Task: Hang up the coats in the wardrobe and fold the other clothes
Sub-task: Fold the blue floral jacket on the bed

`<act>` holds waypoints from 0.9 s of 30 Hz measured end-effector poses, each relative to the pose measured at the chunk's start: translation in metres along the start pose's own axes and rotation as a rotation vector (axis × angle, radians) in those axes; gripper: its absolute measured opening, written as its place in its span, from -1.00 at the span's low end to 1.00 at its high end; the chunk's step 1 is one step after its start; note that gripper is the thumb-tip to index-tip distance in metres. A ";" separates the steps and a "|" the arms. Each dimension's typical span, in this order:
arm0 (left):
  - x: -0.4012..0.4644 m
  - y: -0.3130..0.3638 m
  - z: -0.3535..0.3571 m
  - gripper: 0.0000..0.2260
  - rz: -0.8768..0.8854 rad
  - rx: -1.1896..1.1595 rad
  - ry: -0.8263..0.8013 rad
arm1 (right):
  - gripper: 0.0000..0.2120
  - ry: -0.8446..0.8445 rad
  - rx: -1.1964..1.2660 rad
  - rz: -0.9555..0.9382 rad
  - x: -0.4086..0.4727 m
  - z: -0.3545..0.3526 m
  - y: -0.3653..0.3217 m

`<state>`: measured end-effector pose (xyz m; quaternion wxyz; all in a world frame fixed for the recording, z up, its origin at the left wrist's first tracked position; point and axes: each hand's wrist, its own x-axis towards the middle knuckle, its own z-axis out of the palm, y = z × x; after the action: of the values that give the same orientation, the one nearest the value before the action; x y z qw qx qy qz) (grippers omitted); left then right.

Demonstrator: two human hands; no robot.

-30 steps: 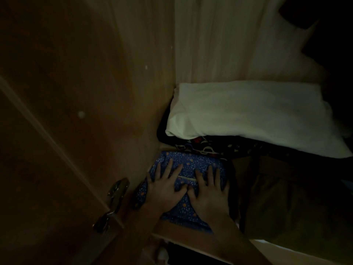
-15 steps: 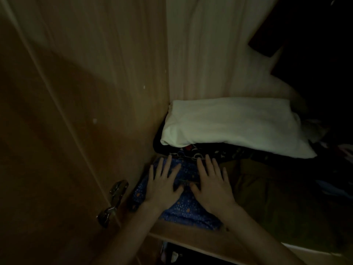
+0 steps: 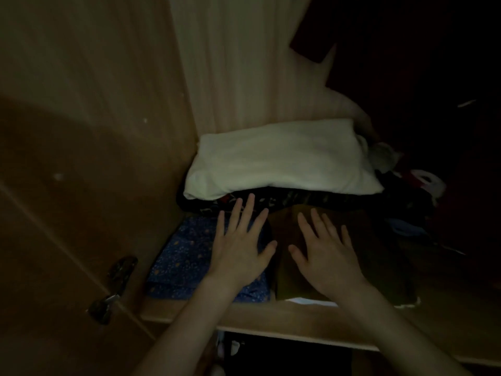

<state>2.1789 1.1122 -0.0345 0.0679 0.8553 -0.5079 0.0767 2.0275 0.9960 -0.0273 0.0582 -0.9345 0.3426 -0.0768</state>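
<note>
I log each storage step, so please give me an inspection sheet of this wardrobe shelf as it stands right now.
Surface: wooden shelf, dimly lit, clothes lying on it.
Job's things: folded blue patterned garment at front left; brown folded garment beside it; white folded cloth behind, on top of a dark patterned garment.
Clutter: loose mixed items at the right, too dark to identify.
Grippers: left hand flat over the blue garment; right hand flat over the brown one, fingers spread.
Cables: nothing seen.
Surroundings: wardrobe side wall, door hinge, dark hanging clothes.
</note>
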 end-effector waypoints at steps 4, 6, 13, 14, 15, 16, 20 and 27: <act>-0.005 0.033 -0.008 -0.38 0.052 -0.058 0.011 | -0.33 0.007 -0.014 0.108 -0.032 -0.013 0.019; -0.009 0.050 -0.013 -0.39 0.091 -0.076 0.026 | -0.33 0.026 -0.012 0.166 -0.052 -0.019 0.029; -0.037 0.098 -0.029 -0.34 0.360 -0.150 0.020 | -0.33 0.117 -0.044 0.440 -0.136 -0.044 0.049; -0.044 0.103 -0.030 -0.33 0.398 -0.168 0.008 | -0.33 0.125 -0.047 0.481 -0.151 -0.046 0.048; -0.052 0.109 -0.031 -0.33 0.434 -0.187 -0.008 | -0.34 0.131 -0.050 0.520 -0.167 -0.047 0.047; -0.060 0.114 -0.032 -0.33 0.470 -0.204 -0.020 | -0.34 0.135 -0.059 0.557 -0.183 -0.048 0.046; -0.095 0.140 -0.032 -0.35 0.607 -0.250 -0.047 | -0.34 0.161 -0.087 0.720 -0.246 -0.049 0.039; -0.159 0.187 -0.032 -0.35 0.791 -0.336 -0.115 | -0.35 0.149 -0.134 0.928 -0.345 -0.056 0.016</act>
<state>1.9374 1.1663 -0.0276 0.1434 0.5748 -0.8049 -0.0347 1.7469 1.2044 -0.0102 0.0014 -0.6763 0.7315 -0.0873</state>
